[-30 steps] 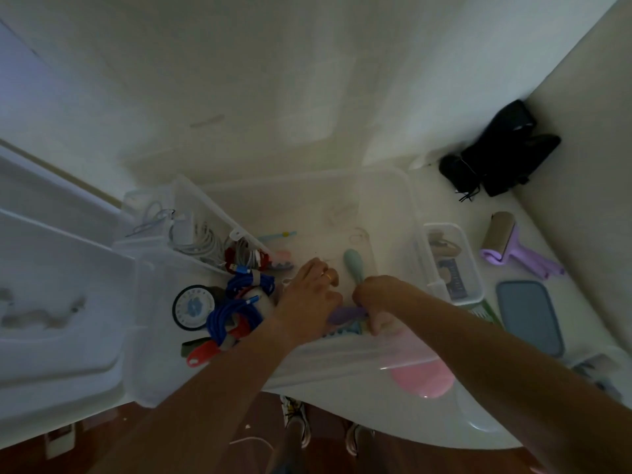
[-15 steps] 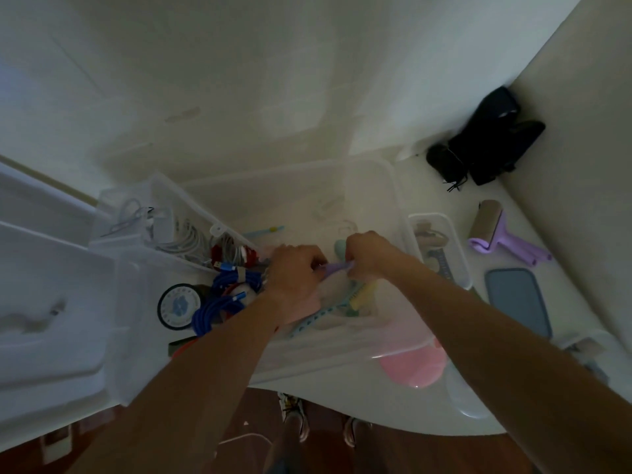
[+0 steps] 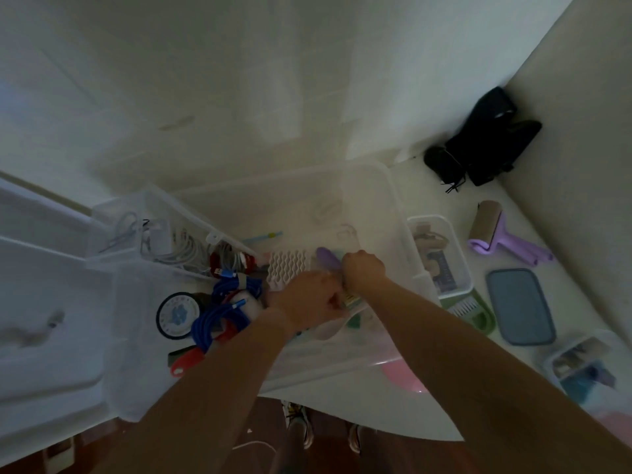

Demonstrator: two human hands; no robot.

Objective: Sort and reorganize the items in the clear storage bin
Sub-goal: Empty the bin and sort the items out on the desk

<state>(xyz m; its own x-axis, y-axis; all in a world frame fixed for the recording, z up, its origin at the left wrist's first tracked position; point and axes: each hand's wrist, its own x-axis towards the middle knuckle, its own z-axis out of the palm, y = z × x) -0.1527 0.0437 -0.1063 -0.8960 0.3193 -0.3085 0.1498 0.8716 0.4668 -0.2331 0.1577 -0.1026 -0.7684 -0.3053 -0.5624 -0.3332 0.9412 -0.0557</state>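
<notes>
In the clear bin (image 3: 393, 200) on the counter (image 3: 342, 415), the left hand (image 3: 307, 299) curls round small items I cannot make out, just beside the right hand (image 3: 364, 270), which grips a purple handle (image 3: 326, 257) whose long axis points up-left, away from that hand.
</notes>
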